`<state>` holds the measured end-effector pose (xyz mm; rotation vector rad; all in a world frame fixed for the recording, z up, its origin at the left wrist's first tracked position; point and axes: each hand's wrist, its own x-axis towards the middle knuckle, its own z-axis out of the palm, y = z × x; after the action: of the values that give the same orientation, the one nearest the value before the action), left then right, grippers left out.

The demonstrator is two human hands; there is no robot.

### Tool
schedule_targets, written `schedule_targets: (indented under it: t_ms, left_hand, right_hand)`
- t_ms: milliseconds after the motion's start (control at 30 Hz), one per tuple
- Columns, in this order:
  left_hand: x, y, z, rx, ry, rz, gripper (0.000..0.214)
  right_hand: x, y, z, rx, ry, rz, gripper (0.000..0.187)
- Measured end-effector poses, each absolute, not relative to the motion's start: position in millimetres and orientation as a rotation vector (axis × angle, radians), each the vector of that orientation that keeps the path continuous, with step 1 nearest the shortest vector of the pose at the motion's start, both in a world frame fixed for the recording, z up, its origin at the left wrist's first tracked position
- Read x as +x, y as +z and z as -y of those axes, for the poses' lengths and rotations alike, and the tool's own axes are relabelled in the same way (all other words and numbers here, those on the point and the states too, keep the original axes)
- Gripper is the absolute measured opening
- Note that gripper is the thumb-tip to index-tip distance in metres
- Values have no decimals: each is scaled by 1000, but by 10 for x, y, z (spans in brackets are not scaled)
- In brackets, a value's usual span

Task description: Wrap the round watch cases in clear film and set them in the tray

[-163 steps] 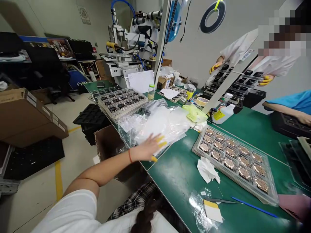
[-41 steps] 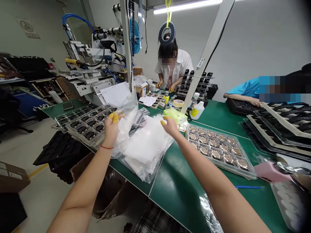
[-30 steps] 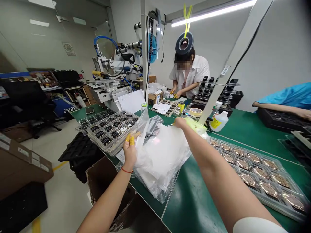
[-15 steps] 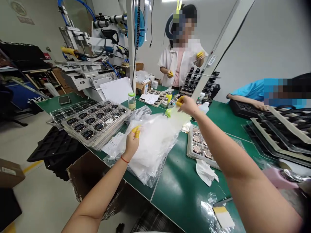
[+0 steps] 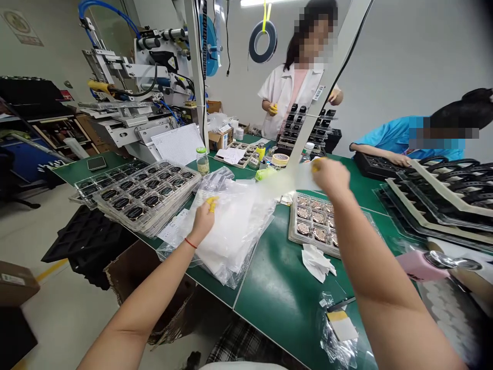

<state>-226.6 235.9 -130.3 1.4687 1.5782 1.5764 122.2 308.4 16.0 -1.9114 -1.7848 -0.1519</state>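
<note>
A stack of thin white sheets (image 5: 231, 226) lies in a clear plastic bag (image 5: 234, 277) on the green table. My left hand (image 5: 203, 218), yellow cots on its fingertips, is closed at the left side of the bag and pinches its edge. Raised above the table on the right, my right hand (image 5: 332, 179) pinches one end of a thin translucent sheet (image 5: 283, 182). That sheet is smeared by motion and reaches left toward the stack. Below my right forearm sits a clear tray of round metallic watch-like parts (image 5: 304, 227).
Stacked trays of dark round parts (image 5: 142, 192) stand left, beside a glass jar (image 5: 202, 162). A crumpled tissue (image 5: 318, 262), a pink bottle (image 5: 414, 264) and stacked strap trays (image 5: 442, 205) lie right. A white post (image 5: 314, 110) rises behind; two co-workers sit or stand beyond.
My right hand has moved right, drawing the translucent sheet away from the stack. My left hand stays at the bag. The camera view has shifted slightly, and the standing co-worker's posture differs.
</note>
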Motion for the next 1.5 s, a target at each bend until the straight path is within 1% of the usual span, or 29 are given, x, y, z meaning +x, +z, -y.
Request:
schedule_targets:
  t_ms: [33,67,100,167,233,333,400,467,567,633,700,767,800,833,867,967,1000,1067,1100,1133,1200,1333,1400,1500]
  left_hand:
    - [-2323,-1260,-2388,1436,1613,-1560,29]
    - [-2394,-1201,-2423,1386,1672,-1543,34]
    - [-2477,-1127,-2464,1337,1729,-1529,37]
    - [-2657,-946,-2549,1177,1941,-1441,32]
    - [-2812,-766,-2616,1093,2044,-1313,24]
    - [-2927,-601,-2659,1073,2045,-1238,18]
    - [-2934,-583,-2665,1109,2000,-1227,16]
    - [-2922,-616,-2668,1150,1953,-1214,16]
    - [-2900,-698,-2669,1179,1930,-1206,21]
    - [-2866,-752,-2646,1239,1897,-1230,28]
    - [-2780,-816,-2581,1401,1779,-1328,34]
    - [-2622,-916,-2469,1640,1514,-1551,37]
    - [-2517,-985,-2401,1786,1272,-1681,38]
    - [-2399,-1064,-2331,1827,1168,-1717,38]
    - [-2272,-1151,-2262,1854,1088,-1725,38]
    - [-1883,-1392,-2097,1921,891,-1730,43]
    - [-1767,-1448,-2063,1949,834,-1731,53]
    - [-1581,-1510,-2031,2050,617,-1743,83]
    - [-1518,-1519,-2032,2093,493,-1750,93]
    - [-1477,-1517,-2042,2118,369,-1757,97]
    - [-1461,-1500,-2078,2102,203,-1754,94]
    - [-1603,-1476,-2158,2034,108,-1707,82]
    - [-1690,-1474,-2187,2030,101,-1715,72]
    - [-1778,-1463,-2216,2042,110,-1743,51]
  right_hand:
    - [1260,338,-2942,-1887,-234,1663,26]
    - [1276,505,-2796,-1780,-221,1606,27]
    - [1271,650,-2652,-1617,-137,1569,30]
    - [1212,847,-2413,-1460,-40,1561,35]
    - [1117,914,-2289,-1368,222,1660,34]
    - [950,849,-2366,-1278,791,1930,27]
    - [799,744,-2548,-1178,1060,2053,26]
    - [600,602,-2775,-1054,1208,2143,28]
    - [253,313,-3116,-946,1377,2369,32]
    - [41,79,-3319,-1066,1359,2475,31]
    - [-125,-165,-3486,-1366,1148,2549,25]
    - [-235,-394,-3611,-1533,1006,2513,19]
    - [-268,-496,-3659,-1569,965,2475,17]
    - [-288,-587,-3699,-1572,938,2428,17]
    - [-293,-666,-3733,-1566,905,2377,20]
    - [-241,-829,-3799,-1485,816,2189,38]
    - [-202,-862,-3808,-1452,800,2117,43]
    - [-97,-915,-3789,-1412,792,1956,43]
    - [-32,-943,-3755,-1404,801,1868,40]
    - [40,-977,-3701,-1402,818,1777,37]
    - [188,-1079,-3534,-1397,874,1596,33]
    - [378,-1406,-3093,-1385,991,1293,32]
    - [380,-1564,-2931,-1398,1036,1196,33]
    - [326,-1703,-2828,-1428,1058,1118,36]
